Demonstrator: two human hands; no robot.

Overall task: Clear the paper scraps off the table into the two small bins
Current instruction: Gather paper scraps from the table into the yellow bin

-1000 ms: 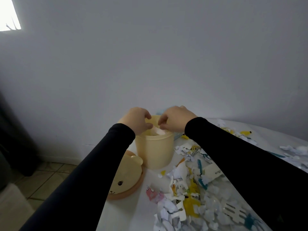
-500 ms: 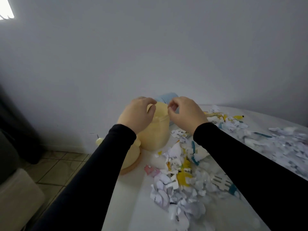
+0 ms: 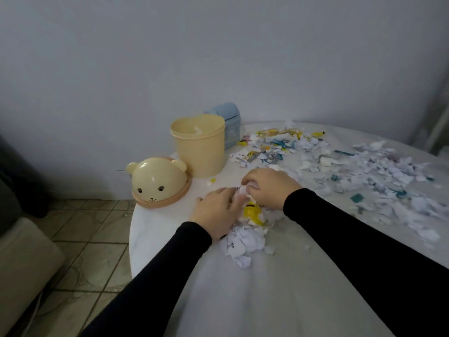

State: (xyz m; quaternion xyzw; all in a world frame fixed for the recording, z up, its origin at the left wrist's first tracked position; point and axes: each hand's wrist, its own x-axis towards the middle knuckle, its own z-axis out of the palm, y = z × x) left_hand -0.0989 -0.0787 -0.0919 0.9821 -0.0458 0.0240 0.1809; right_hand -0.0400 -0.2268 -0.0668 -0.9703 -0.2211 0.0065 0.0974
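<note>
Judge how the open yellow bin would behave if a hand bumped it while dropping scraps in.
The yellow bin looks like thin, tall plastic, so probably light and apt to slide or tip. It stands near the table edge, so a hard push might send it off.

No words, brands or numbers are showing legibly anywhere in the head view. Several of the paper scraps [image 3: 239,244] are carrying dark print marks, but these are coming out too small and blurred to read. The blue bin [image 3: 230,125] is showing a pale picture on its front, with no readable lettering.
</note>
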